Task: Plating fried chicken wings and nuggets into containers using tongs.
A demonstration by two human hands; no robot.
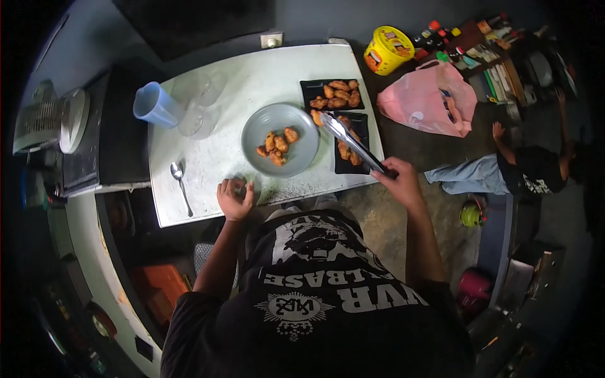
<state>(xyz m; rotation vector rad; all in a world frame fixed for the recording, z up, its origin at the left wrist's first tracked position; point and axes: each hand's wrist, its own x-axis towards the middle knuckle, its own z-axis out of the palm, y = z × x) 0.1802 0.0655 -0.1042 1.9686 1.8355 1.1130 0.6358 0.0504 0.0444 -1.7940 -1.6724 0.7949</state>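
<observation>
My right hand (399, 182) grips metal kitchen tongs (349, 140) by their black end. At the tips of the tongs is a piece of fried chicken (316, 117), beside the rim of a grey round plate (302, 158). Several browned pieces (276, 145) lie on that plate. Two black rectangular dishes stand to its right: the far dish (309, 90) bears several fried pieces, and the near dish (359, 168) bears more, partly hidden under the tongs. My left hand (235, 197) rests by the table's front edge, fingers apart and holding nothing.
On the white table (227, 156) are a metal spoon (180, 186), a blue pitcher (155, 106) and clear glasses (196, 123). Beyond its right side are a pink plastic bag (416, 101), a yellow tub (387, 52) and bottles (432, 38). Another person (529, 165) stands at right.
</observation>
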